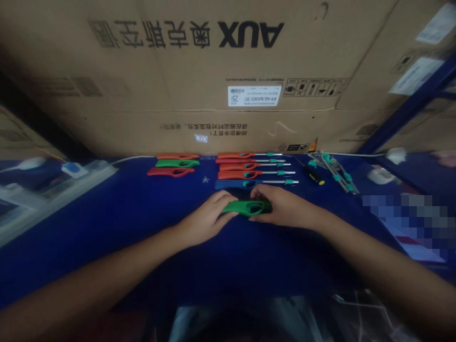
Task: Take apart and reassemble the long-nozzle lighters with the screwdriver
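Note:
Between my hands is a green lighter handle [239,207] with an oval opening near its right end, lying level just above the blue table [213,266]. My left hand [209,217] pinches its left end. My right hand [285,207] has thumb and fingers closed around the right end, partly hiding it. Directly behind stands a row of lighters with metal tubes and teal parts: a blue lighter [231,184] closest, then several orange-red lighters [233,167]. To the left lie a red handle [167,171], a green handle [174,163] and an orange handle [173,156], without tubes.
A large cardboard box [178,85] walls off the back. At right are a black and yellow screwdriver [314,175] and a pile of metal tubes [337,172] with teal parts. A blue metal post [409,104] slants up on the right. A whitish ledge [60,202] borders the left.

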`<state>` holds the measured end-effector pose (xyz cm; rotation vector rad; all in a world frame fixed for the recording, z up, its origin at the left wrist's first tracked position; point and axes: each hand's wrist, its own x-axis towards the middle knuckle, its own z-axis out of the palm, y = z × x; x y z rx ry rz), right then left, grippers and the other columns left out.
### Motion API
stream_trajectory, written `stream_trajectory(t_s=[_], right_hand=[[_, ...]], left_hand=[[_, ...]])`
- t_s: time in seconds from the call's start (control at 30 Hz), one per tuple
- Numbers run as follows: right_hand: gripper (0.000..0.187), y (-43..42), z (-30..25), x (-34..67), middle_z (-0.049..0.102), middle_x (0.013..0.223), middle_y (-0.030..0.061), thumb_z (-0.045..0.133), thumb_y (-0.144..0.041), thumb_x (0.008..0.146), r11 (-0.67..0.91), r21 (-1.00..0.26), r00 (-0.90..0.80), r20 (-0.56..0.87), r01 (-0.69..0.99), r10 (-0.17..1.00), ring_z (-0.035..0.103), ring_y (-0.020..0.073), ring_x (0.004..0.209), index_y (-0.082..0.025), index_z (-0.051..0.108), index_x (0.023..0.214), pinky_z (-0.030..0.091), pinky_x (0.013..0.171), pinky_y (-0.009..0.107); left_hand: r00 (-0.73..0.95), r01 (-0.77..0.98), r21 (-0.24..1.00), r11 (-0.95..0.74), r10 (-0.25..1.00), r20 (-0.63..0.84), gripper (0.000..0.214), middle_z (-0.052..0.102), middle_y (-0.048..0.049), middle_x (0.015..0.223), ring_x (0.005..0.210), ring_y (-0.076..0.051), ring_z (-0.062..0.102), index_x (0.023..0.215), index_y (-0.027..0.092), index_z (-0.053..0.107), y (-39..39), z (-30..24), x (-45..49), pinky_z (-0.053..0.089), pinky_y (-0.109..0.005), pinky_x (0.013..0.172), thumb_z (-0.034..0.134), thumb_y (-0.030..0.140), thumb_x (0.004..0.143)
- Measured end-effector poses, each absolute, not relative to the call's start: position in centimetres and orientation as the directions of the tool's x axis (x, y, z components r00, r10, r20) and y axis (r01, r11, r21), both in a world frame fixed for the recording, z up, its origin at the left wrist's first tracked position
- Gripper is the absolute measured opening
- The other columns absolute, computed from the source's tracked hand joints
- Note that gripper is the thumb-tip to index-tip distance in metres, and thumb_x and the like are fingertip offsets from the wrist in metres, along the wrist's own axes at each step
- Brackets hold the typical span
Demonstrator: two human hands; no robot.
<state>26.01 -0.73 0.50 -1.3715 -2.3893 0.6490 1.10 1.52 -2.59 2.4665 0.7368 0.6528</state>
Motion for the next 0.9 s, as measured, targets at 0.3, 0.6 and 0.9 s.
stream_trajectory(t_s=[0.3, 0.6, 0.9], right_hand=[[0.015, 0.5, 0.5, 27.1, 0.062, 0.074, -0.0003, 0.069, -0.031, 0.081, 0.220, -0.766, -0.435, -0.086, 0.604, 0.896, 0.056, 0.0128, 0.067, -0.017, 0.064, 0.084, 0.046, 0.063, 0.027], [0.007, -0.1, 1.2, 26.8, 0.063, 0.079, 0.0017, 0.057, -0.022, 0.088, 0.382, -0.651, -0.487, 0.021, 0.657, 0.873, 0.055, 0.0127, 0.068, -0.018, 0.062, 0.085, 0.044, 0.064, 0.026], [0.007, 0.2, 0.6, 27.3, 0.055, 0.073, -0.0017, 0.050, -0.021, 0.091, 0.373, -0.659, -0.443, 0.067, 0.653, 0.894, 0.048, 0.0120, 0.063, -0.020, 0.053, 0.085, 0.038, 0.059, 0.026]], left_hand=[[0.633, 0.451, 0.588, -0.671, 0.705, 0.318, 0.032, 0.063, -0.0098, 0.120, 0.111, -0.023, 0.062, 0.128, 0.018, 0.048, 2.2, -3.1, 0.7, 0.049, -0.041, 0.100, 0.048, 0.036, 0.101], [0.590, 0.381, 0.707, -0.595, 0.746, 0.310, 0.028, 0.067, -0.0056, 0.108, 0.097, -0.019, 0.066, 0.124, 0.020, 0.050, 2.3, -2.8, 0.7, 0.053, -0.036, 0.088, 0.047, 0.036, 0.101], [0.433, 0.088, 0.901, -0.424, 0.831, 0.349, 0.017, 0.065, -0.0050, 0.098, 0.089, -0.015, 0.065, 0.105, 0.020, 0.046, 3.3, -3.0, 1.0, 0.054, -0.034, 0.081, 0.056, 0.024, 0.092]])
